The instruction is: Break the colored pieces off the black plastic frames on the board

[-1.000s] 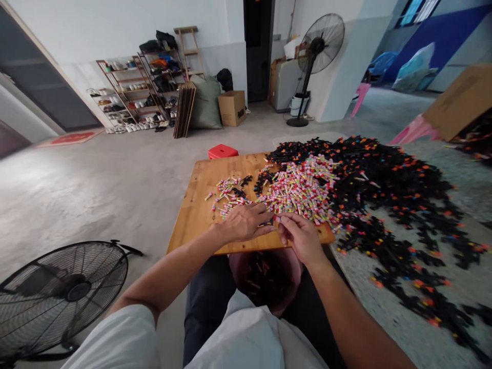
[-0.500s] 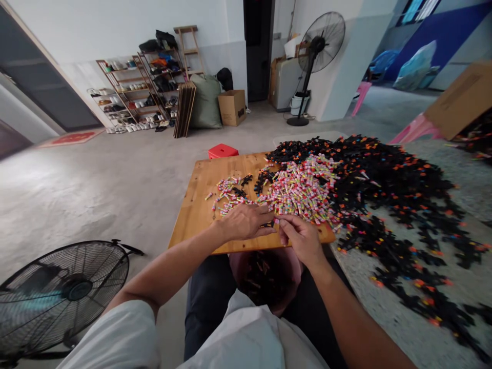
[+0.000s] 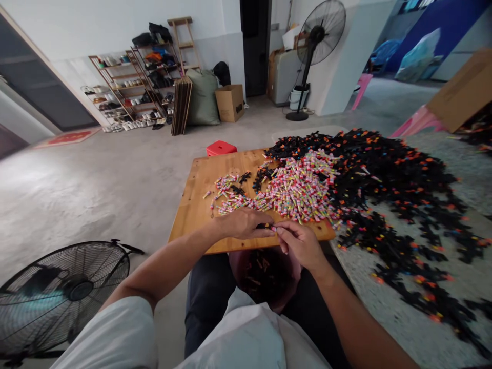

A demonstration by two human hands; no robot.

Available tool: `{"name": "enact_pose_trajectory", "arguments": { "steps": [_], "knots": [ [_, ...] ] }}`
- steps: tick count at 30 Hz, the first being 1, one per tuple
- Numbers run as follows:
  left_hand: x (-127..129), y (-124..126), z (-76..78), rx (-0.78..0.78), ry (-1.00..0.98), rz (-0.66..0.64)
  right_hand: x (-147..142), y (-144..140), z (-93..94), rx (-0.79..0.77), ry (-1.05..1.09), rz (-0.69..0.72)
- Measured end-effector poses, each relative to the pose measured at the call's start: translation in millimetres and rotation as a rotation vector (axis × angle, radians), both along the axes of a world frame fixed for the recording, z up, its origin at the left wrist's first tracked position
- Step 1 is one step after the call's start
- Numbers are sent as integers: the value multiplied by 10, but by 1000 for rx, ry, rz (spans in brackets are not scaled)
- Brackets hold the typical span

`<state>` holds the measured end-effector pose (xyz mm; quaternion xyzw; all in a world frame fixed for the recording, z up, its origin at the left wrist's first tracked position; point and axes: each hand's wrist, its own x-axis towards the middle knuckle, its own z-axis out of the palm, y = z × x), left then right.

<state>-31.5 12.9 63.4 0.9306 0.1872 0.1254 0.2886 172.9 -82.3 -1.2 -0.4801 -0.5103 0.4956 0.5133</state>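
Note:
Above the near edge of the wooden board [image 3: 182, 220], my left hand [image 3: 246, 224] is closed on a small black plastic piece [image 3: 264, 225], which looks like a toy gun. My right hand [image 3: 300, 240] pinches a tiny pink tube [image 3: 273, 228] against the end of that piece; fingers partly cover both. Just beyond my hands lies a heap of small pink, white and yellow tubes [image 3: 303, 187]. A few loose black toy guns [image 3: 238, 190] lie among the tubes on the left. Below the board, a pinkish tub [image 3: 295, 277] with dark pieces inside stands between my knees.
A large pile of black toy guns with orange tips [image 3: 388, 174] covers much of the grey stone-like table [image 3: 365, 287] at right. A floor fan [image 3: 77, 289] stands at left. Behind the board is a red stool [image 3: 221, 148]. Shoe racks [image 3: 126, 87] and a carton [image 3: 229, 104] line the wall.
My hands have shifted slightly, and the black piece with the pink tube at its end now shows more clearly between them. The view has tilted down a little.

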Motion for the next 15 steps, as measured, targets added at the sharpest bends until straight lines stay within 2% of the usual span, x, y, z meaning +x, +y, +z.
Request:
{"name": "enact_pose_trajectory", "arguments": {
  "steps": [3,5,7,8,10,12,14,15],
  "knots": [
    [38,-21,-131,-86,44,33,81,-6,-145,-89,7,60],
    [45,43,-219,-197,93,-15,163,-43,-261,-146,-64,107],
    [28,233,-289,-270,87,-52,241,-104,-394,-220,-149,164],
    [13,382,-317,-268,60,-19,270,-140,-468,-269,-201,209],
    [-16,772,-363,-206,12,161,292,-213,-624,-330,-361,306],
    [-26,1222,-414,-101,24,465,258,-273,-772,-317,-570,367],
    [-10,1645,-492,-67,81,747,173,-308,-877,-295,-733,390],
    [5,1826,-546,-69,100,805,117,-313,-902,-292,-770,403]
  ]
}}
